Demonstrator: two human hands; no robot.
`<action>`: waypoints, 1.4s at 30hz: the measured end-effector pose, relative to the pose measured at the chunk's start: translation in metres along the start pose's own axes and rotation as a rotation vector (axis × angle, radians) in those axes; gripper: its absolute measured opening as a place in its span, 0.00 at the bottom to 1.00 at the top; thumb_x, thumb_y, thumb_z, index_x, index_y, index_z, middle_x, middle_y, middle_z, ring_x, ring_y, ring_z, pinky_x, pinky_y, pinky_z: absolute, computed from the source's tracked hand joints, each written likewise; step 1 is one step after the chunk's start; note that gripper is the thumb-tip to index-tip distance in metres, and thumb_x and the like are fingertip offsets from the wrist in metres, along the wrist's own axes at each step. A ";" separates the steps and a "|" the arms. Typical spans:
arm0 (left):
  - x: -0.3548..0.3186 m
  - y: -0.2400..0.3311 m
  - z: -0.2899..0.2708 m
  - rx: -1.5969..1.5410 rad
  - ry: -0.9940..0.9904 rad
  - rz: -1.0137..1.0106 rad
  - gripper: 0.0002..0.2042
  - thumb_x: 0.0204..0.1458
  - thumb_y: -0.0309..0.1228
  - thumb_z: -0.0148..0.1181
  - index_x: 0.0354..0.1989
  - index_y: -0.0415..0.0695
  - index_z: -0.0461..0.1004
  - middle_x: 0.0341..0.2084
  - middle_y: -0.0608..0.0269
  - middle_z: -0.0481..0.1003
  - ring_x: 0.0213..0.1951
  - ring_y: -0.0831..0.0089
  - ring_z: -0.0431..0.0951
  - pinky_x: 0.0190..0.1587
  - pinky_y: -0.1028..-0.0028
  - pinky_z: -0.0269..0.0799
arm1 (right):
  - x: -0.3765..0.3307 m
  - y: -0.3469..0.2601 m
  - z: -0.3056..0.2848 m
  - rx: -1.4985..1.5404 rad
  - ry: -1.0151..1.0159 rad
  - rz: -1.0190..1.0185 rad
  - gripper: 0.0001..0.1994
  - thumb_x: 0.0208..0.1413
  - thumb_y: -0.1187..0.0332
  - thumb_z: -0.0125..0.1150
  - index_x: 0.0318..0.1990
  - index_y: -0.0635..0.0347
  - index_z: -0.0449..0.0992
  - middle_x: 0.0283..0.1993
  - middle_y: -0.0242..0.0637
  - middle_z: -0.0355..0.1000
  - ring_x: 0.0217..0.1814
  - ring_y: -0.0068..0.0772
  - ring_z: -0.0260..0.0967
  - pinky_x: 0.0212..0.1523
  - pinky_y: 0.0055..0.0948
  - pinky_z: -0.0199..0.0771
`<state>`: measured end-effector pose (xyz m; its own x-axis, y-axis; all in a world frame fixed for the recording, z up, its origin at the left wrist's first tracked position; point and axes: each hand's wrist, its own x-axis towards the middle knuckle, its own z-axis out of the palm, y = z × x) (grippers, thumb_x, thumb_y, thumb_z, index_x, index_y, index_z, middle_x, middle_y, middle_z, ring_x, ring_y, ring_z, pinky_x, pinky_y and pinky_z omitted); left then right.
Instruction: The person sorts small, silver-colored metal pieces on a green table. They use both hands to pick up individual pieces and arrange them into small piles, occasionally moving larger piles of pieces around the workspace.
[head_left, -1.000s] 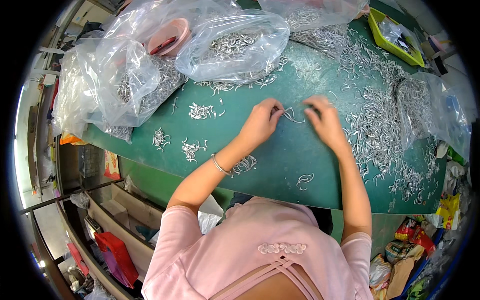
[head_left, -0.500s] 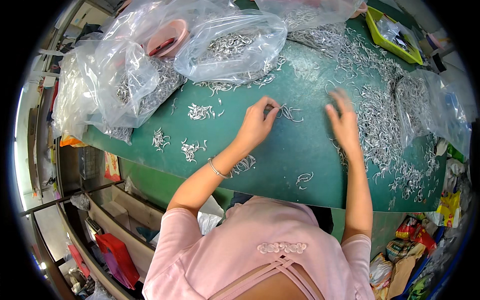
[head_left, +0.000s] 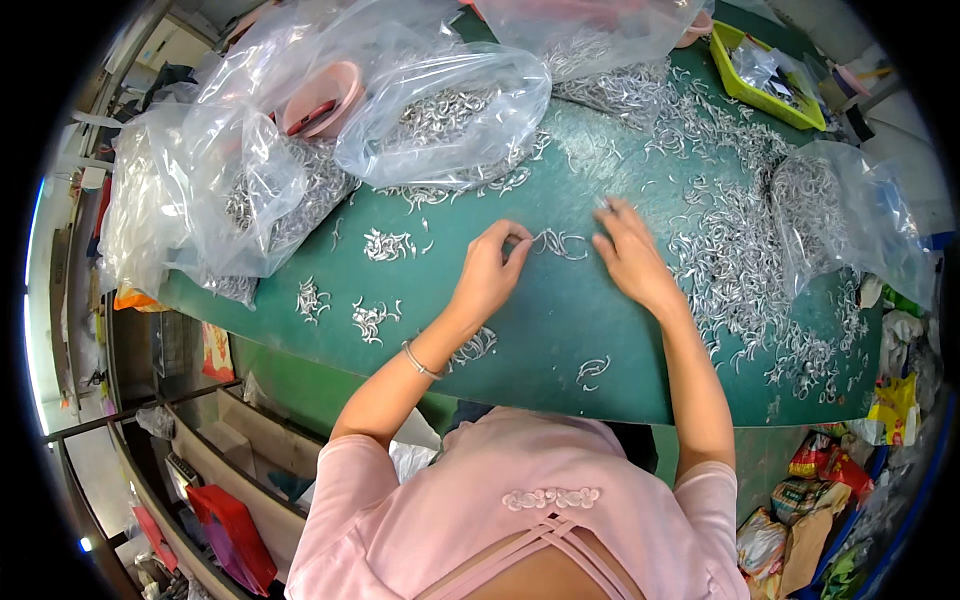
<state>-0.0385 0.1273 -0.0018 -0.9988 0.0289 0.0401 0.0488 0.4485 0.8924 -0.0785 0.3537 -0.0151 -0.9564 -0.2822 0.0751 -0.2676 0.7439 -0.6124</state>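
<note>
A small cluster of curved silver metal pieces lies on the green bench, between the 2 hands. The left hand is at the left end of the cluster, thumb and fingertips drawn close together; whether a piece is gripped cannot be told. The right hand is to the right of the cluster, palm down, thumb apart from the forefinger; the view does not show whether its fingertips grasp a piece.

To the left of the left hand are 3 small piles of similar pieces. A further pile lies beside the left forearm, and a few loose pieces lie near the front edge. A large spread of pieces covers the right side of the bench.

Along the far side are an open clear bag containing pieces, a pink bowl with a red object inside, and a yellow-green basket holding small packets.
</note>
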 end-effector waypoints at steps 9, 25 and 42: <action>0.018 0.003 0.017 0.120 -0.022 0.295 0.05 0.52 0.19 0.58 0.36 0.36 0.72 0.42 0.51 0.75 0.41 0.54 0.76 0.43 0.67 0.72 | 0.089 0.131 -0.080 -0.269 0.531 0.315 0.23 0.57 0.53 0.59 0.59 0.51 0.72 0.67 0.51 0.58 0.70 0.56 0.52 0.67 0.59 0.48; 0.012 0.010 0.011 0.135 -0.155 0.296 0.08 0.50 0.17 0.58 0.38 0.38 0.69 0.43 0.51 0.73 0.45 0.50 0.72 0.49 0.62 0.67 | -0.006 0.014 -0.039 -0.001 -0.195 -0.133 0.29 0.58 0.56 0.59 0.63 0.61 0.65 0.71 0.51 0.51 0.74 0.59 0.43 0.69 0.58 0.45; 0.002 0.007 0.000 0.177 -0.281 0.422 0.06 0.51 0.19 0.59 0.36 0.39 0.70 0.47 0.52 0.74 0.50 0.52 0.72 0.53 0.60 0.67 | -0.045 -0.008 -0.026 -0.278 -0.112 -0.297 0.24 0.52 0.67 0.64 0.58 0.58 0.70 0.68 0.45 0.58 0.71 0.53 0.51 0.68 0.54 0.51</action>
<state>-0.0400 0.1308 0.0045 -0.8528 0.4662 0.2354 0.4702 0.4892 0.7346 -0.0365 0.3762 0.0068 -0.8183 -0.5619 0.1212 -0.5661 0.7510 -0.3399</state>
